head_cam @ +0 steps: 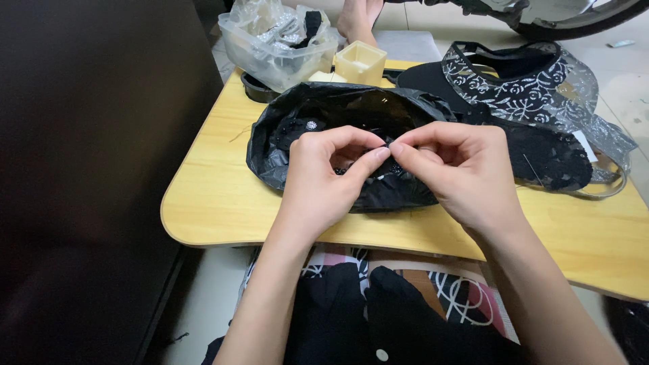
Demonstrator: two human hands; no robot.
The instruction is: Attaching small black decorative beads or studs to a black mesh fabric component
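Desk: a pale wooden desk (pixel 216 203) with rounded corners spans the view and carries everything below; a dark panel stands along its left side.
Lace piece: a black visor-shaped piece with white floral lace and a clear wrapping (pixel 534 88) lies on the desk at the right, behind the right hand.
Black bag: a crumpled black plastic bag (pixel 297 108) sits open at the middle of the desk, just behind and under both hands; small beads and a round sparkly ornament show inside it.
Clear bag: a clear plastic bag (pixel 277 47) of small shiny pieces rests at the far left edge of the desk.
Small box: a cream square box (pixel 362 62) stands just right of the clear bag.
Left hand: the left hand (pixel 324 176) is curled over the black bag's mouth, thumb and forefinger pinched together.
Right hand: the right hand (pixel 460 169) mirrors it, its pinched fingertips touching those of the left.
Held thing: something tiny and dark sits between the meeting fingertips; what it is cannot be told.
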